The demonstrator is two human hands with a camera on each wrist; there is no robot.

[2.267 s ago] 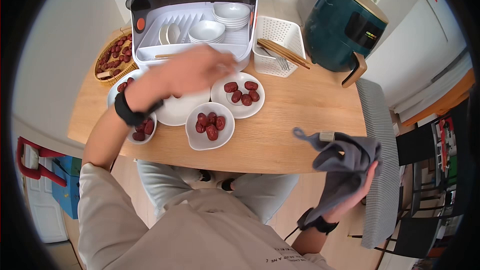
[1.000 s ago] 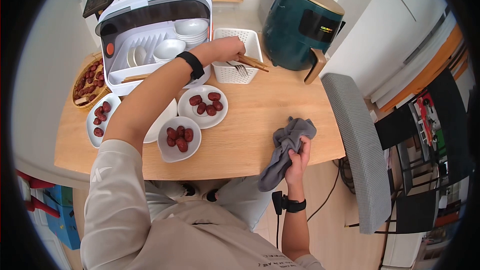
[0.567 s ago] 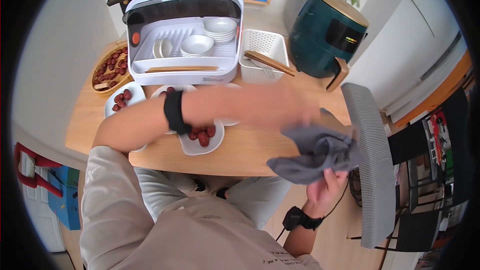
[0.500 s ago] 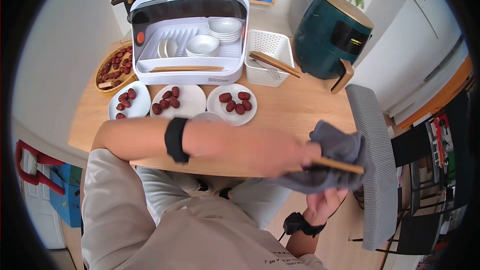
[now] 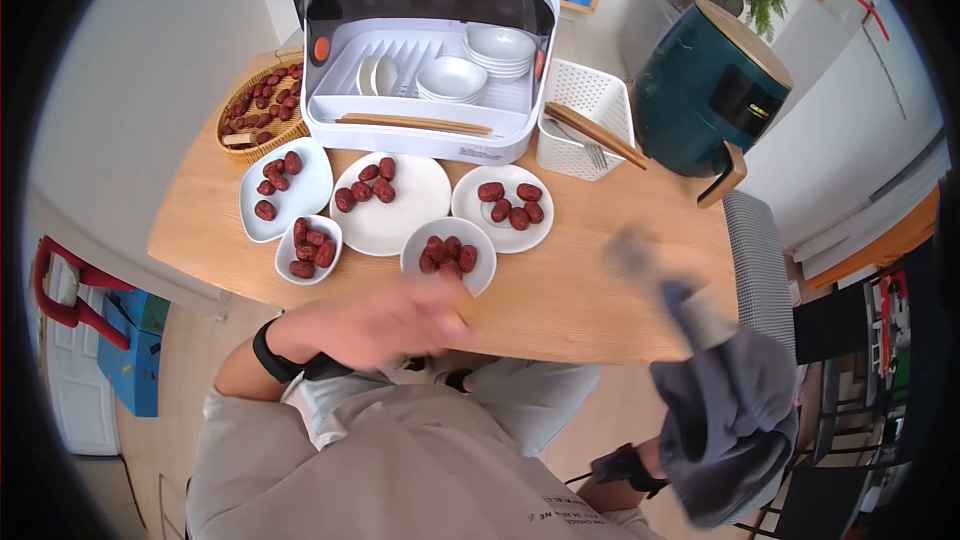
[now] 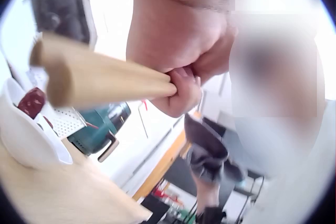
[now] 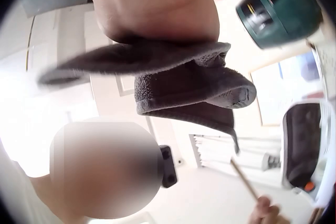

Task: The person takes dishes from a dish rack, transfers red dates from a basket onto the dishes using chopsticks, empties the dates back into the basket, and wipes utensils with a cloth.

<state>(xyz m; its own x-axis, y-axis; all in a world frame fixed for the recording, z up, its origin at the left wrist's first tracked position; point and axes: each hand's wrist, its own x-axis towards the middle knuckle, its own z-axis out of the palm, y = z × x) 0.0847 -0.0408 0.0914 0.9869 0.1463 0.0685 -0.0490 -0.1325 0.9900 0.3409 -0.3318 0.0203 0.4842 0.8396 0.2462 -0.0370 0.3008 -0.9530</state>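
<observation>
In the head view my left hand [image 5: 385, 322] is a blur just off the table's front edge, below a white bowl of red dates [image 5: 449, 252]. The left wrist view shows its fingers curled round a pair of wooden chopsticks [image 6: 105, 79], whose ends point toward the camera. My right hand [image 7: 157, 6] holds a crumpled grey cloth [image 5: 730, 420], out past the table's right front corner; the cloth drapes over the hand and hides its fingers. Dates also lie on three white plates, among them the middle plate [image 5: 420, 205], and in a small bowl [image 5: 309, 277].
A white dish cabinet [image 5: 430, 145] with bowls and chopsticks stands at the back. Right of it are a perforated white basket [image 5: 590, 90] holding chopsticks and a fork, and a green air fryer [image 5: 690, 90]. A wicker basket of dates [image 5: 240, 120] sits far left; a grey bench [image 5: 757, 250] adjoins the table.
My left hand went from the white basket to the cloth with chopsticks, then swung left away from it. My right hand and the cloth shifted right and toward my body.
</observation>
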